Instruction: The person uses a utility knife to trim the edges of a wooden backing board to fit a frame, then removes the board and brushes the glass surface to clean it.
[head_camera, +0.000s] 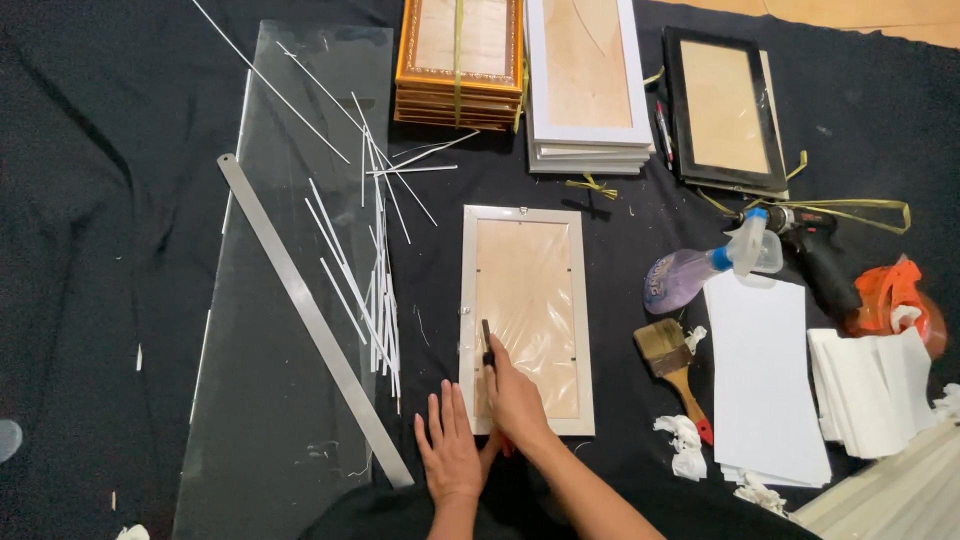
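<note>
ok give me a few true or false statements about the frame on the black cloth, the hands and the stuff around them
1. The right hand presses a thin dark tool onto the back of the pale rectangular picture frame. True.
2. The left hand holds the long flat metal ruler. False: it lies flat on the black cloth beside the frame; the ruler rests apart on the clear glass sheet.
3. The purple spray bottle lies on its side, right of the frame. True.
4. The wooden-handled paintbrush sits on the gold frame stack. False: it lies on the cloth beside the white paper stack.
</note>
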